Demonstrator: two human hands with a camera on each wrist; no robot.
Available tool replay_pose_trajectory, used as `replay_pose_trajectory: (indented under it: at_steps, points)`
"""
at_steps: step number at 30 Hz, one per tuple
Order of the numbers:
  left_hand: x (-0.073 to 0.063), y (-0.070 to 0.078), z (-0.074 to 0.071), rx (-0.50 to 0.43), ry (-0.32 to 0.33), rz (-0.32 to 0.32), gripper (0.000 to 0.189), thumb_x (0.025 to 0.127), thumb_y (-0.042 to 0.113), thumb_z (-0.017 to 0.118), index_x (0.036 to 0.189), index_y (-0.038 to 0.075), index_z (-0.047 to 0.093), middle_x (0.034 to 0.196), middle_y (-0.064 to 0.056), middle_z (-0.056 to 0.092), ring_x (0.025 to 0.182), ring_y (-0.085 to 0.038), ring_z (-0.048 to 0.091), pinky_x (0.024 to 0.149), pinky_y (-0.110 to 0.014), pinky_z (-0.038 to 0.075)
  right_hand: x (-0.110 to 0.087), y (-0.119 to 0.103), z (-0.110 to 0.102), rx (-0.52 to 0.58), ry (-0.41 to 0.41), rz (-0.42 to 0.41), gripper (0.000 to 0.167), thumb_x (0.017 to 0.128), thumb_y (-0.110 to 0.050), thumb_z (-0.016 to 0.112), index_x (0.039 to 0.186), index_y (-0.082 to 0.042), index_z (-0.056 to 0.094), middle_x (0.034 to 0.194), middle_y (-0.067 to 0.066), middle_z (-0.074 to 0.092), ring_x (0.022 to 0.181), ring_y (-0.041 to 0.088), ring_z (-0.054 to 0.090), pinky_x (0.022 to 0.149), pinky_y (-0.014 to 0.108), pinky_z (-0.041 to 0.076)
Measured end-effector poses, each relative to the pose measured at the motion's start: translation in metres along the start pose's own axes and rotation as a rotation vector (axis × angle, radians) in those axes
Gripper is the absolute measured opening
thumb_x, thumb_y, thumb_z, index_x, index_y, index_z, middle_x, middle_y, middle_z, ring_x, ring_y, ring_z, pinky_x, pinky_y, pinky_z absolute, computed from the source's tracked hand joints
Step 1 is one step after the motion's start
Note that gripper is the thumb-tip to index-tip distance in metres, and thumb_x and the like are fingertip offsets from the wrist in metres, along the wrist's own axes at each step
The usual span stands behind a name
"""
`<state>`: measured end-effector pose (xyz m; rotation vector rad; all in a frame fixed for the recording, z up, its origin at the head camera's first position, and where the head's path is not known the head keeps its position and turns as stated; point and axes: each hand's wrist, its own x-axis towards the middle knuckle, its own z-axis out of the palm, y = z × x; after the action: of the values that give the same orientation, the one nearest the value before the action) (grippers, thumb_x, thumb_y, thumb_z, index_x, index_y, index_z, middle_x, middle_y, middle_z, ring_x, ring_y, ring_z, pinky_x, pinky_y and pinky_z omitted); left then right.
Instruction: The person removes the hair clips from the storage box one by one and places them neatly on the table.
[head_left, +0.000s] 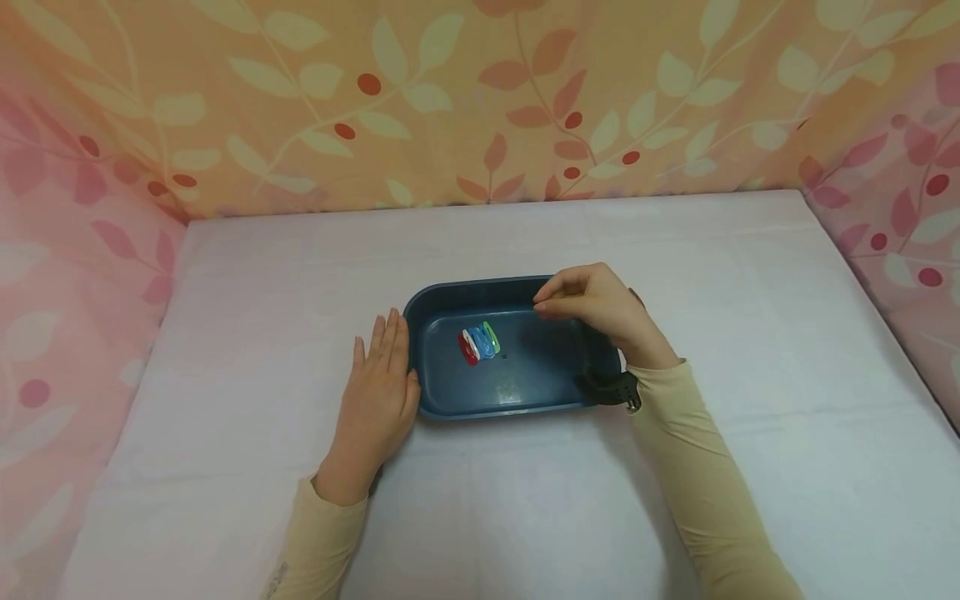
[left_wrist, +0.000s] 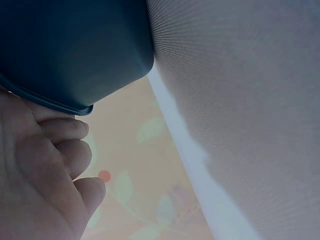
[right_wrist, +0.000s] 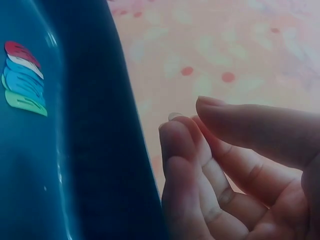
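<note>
A dark blue rectangular tray (head_left: 525, 379) lies on the white-covered table. Left of its middle, several snap hair clips (head_left: 478, 342) sit side by side in a row: red, white, blue and light green. My left hand (head_left: 378, 396) lies along the tray's left end with straight fingers; in the left wrist view its fingers (left_wrist: 72, 157) are at the tray's rim. Over the tray's right part hovers my right hand (head_left: 592, 304), its fingers loosely bent. The right wrist view shows a gap between thumb and fingertips (right_wrist: 210, 102), with nothing seen held there.
A white cloth (head_left: 300, 275) covers the table around the tray. Patterned curtains (head_left: 480, 108) hang behind it and at both sides. A black strap (head_left: 611, 389) at my right wrist hangs over the tray's right front corner.
</note>
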<state>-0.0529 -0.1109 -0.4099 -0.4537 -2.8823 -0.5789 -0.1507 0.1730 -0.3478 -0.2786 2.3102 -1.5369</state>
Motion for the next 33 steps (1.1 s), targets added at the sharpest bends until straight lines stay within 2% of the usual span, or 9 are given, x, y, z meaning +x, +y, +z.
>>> replay_pose_trajectory:
  at_steps: [7,12,18,23,33]
  points:
    - [0.001,0.001,-0.002,-0.002,-0.021,-0.01,0.061,0.092,0.015,0.044,0.144,-0.011,0.024,0.153,-0.02,0.018,0.142,-0.035,0.014,0.11,-0.056,0.011,0.011,-0.003,0.014,-0.024,-0.055,-0.022,0.018,0.084,-0.006,0.068,0.094,0.009,0.068,0.086,0.02,0.069,0.08,0.034,0.065,0.072,0.031,0.054]
    - [0.001,0.002,-0.003,0.002,-0.024,-0.014,0.061,0.092,0.015,0.044,0.144,-0.011,0.024,0.153,-0.021,0.019,0.141,-0.036,0.016,0.11,-0.056,0.012,0.02,-0.004,0.024,-0.047,-0.113,-0.012,0.015,0.085,-0.005,0.066,0.093,0.008,0.069,0.087,0.019,0.069,0.081,0.035,0.065,0.073,0.034,0.054]
    - [0.0,0.002,-0.002,0.0,-0.022,-0.015,0.062,0.092,0.015,0.046,0.144,-0.01,0.024,0.153,-0.02,0.018,0.141,-0.035,0.015,0.11,-0.056,0.011,0.03,0.0,0.033,-0.13,-0.159,-0.011,0.01,0.084,-0.005,0.067,0.086,0.004,0.07,0.077,0.013,0.069,0.072,0.029,0.063,0.067,0.033,0.053]
    - [-0.001,0.001,0.0,0.0,-0.024,-0.015,0.062,0.092,0.016,0.045,0.144,-0.01,0.023,0.153,-0.02,0.018,0.141,-0.035,0.015,0.11,-0.055,0.011,0.035,0.005,0.04,-0.217,-0.18,0.041,0.007,0.083,-0.006,0.068,0.083,0.001,0.071,0.073,0.007,0.068,0.067,0.021,0.064,0.063,0.03,0.053]
    - [-0.001,0.002,-0.001,-0.001,-0.023,-0.015,0.062,0.092,0.015,0.045,0.145,-0.01,0.023,0.153,-0.02,0.018,0.142,-0.034,0.014,0.11,-0.055,0.011,0.042,0.011,0.052,-0.286,-0.198,0.11,0.005,0.079,-0.005,0.071,0.079,-0.001,0.071,0.067,0.005,0.068,0.061,0.014,0.064,0.058,0.026,0.052]
